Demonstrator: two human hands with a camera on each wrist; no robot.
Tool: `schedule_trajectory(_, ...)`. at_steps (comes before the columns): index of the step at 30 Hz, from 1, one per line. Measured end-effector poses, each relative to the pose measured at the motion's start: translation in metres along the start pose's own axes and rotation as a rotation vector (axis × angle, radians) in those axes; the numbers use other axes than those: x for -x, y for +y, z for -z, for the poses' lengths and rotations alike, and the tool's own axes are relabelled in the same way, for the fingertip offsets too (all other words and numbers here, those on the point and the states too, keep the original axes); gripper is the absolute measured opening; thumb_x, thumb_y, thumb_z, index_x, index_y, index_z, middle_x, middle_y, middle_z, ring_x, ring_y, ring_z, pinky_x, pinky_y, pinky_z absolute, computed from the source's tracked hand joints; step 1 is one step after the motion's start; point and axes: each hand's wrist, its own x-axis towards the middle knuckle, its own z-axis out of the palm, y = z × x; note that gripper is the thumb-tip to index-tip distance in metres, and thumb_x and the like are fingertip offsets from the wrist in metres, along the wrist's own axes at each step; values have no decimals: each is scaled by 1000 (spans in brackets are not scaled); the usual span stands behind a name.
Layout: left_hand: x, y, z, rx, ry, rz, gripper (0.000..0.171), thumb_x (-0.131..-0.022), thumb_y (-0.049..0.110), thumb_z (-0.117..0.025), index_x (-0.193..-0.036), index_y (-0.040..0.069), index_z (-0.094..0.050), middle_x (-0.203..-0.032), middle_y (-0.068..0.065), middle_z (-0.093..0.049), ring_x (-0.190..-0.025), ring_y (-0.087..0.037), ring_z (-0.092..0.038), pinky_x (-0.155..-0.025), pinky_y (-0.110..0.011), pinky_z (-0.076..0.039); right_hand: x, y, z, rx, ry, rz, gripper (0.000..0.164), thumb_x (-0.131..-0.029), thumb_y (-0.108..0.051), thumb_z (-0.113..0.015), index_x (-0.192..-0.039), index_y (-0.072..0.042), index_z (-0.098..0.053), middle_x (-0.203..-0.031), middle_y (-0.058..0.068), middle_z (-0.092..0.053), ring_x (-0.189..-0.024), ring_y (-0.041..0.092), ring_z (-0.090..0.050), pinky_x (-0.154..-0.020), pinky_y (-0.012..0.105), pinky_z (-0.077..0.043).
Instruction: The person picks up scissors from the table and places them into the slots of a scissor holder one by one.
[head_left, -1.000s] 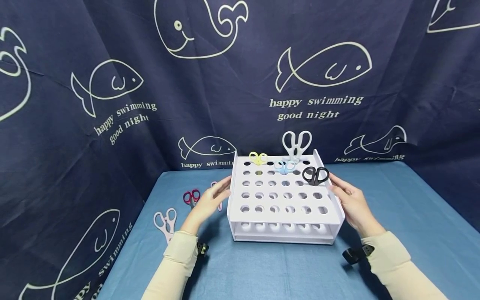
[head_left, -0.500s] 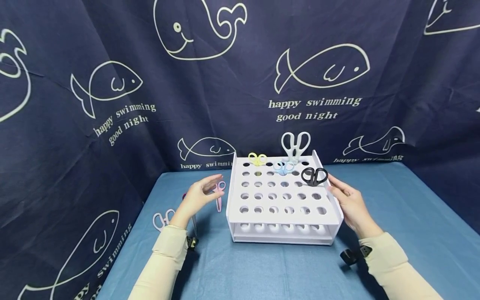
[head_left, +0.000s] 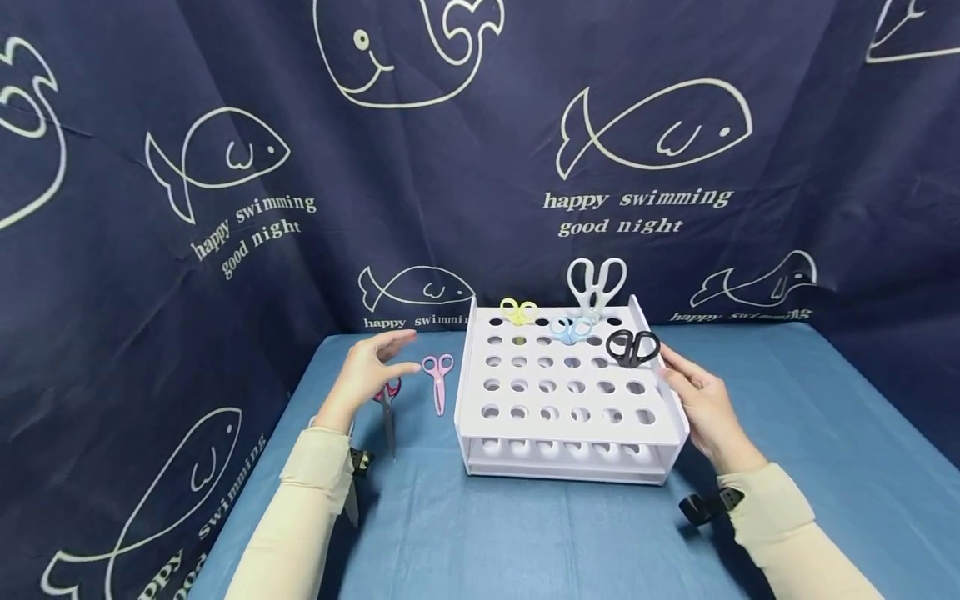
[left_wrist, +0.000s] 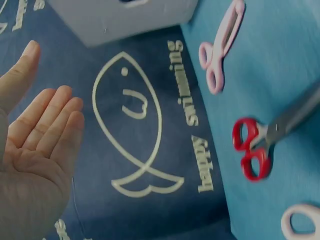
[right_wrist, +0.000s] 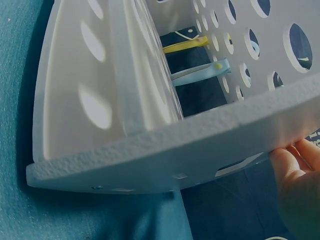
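Observation:
My left hand [head_left: 367, 371] hovers with its fingers spread apart from the thumb, holding nothing. Red-handled scissors [head_left: 387, 400] lie just below it, and pink scissors [head_left: 439, 383] lie between that hand and the white rack [head_left: 562, 433]. In the left wrist view the palm [left_wrist: 37, 170] faces up beside both pairs. My right hand [head_left: 701, 408] touches the rack's right side panel, thumb and fingertips against its outer face [right_wrist: 295, 170]. Standing in the rack's holes are yellow scissors [head_left: 518, 312], light blue scissors [head_left: 572, 330], larger pale scissors [head_left: 597, 287] and black scissors [head_left: 632, 347].
Pale-handled scissors [left_wrist: 301, 220] lie at the near left, mostly hidden by the left forearm in the head view. A blue cloth [head_left: 465, 533] covers the table, and a dark printed curtain [head_left: 480, 192] hangs behind and at the sides.
My left hand has come off the rack's left side and moved left, past the pink scissors to above the red-handled ones. My right hand stays at the rack.

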Motion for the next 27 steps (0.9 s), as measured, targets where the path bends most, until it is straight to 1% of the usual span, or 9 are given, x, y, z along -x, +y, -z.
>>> schedule_trajectory(4,0,-1,18,-6,27,1,58,-80,16,-79,-134,8,-58,-132,-13,-61,-126,-31,-55,-108,-44,-45,0,-1,1,-28,-2,4,49,-96,-11,-60,-143,-12,-48,-112,-25,-65,-98,-5,-62,-79,13,-56)
schedule_trajectory(7,4,-7,33,-34,44,26,58,-81,19,-78,-134,9,-58,-133,-13,-61,-127,-32,-55,-109,-44,-45,0,-2,1,-25,2,-9,50,-95,-12,-61,-143,-12,-47,-112,-25,-65,-98,-6,-61,-79,13,-56)
schedule_trajectory(10,9,-17,47,-63,46,59,58,-83,21,-77,-136,9,-57,-135,-14,-60,-128,-34,-53,-108,-46,-46,-1,-3,1,-9,5,-18,52,-95,-13,-61,-145,-10,-44,-112,-25,-64,-99,-6,-61,-80,12,-56)
schedule_trajectory(13,16,-28,58,-72,33,104,60,-84,24,-76,-138,9,-54,-138,-13,-57,-131,-34,-51,-108,-46,-46,-2,-4,1,-3,8,-18,54,-95,-13,-61,-145,-7,-42,-112,-26,-64,-99,-6,-61,-80,12,-55)
schedule_trajectory(17,26,-44,67,-65,19,158,65,-83,29,-76,-139,9,-52,-140,-13,-55,-133,-33,-48,-109,-45,-45,0,-4,0,-4,11,-18,51,-95,-13,-61,-144,-10,-45,-110,-26,-64,-98,-6,-61,-80,12,-56)
schedule_trajectory(20,35,-54,70,-61,17,173,65,-83,28,-76,-140,7,-52,-141,-14,-54,-133,-34,-48,-110,-45,-44,1,-3,0,-5,9,-17,50,-95,-14,-61,-143,-12,-48,-110,-27,-64,-98,-6,-61,-80,13,-56)
schedule_trajectory(23,43,-62,73,-65,12,173,65,-83,27,-77,-139,5,-52,-140,-15,-55,-132,-34,-49,-109,-44,-43,1,-2,0,-7,7,-16,49,-95,-14,-61,-142,-13,-48,-110,-26,-64,-98,-5,-61,-80,13,-56)
schedule_trajectory(27,55,-70,77,-77,5,194,69,-81,32,-78,-138,3,-52,-139,-17,-55,-131,-35,-50,-108,-44,-43,1,-1,0,-8,2,-12,48,-95,-13,-61,-142,-13,-49,-111,-26,-64,-98,-5,-61,-80,13,-56)
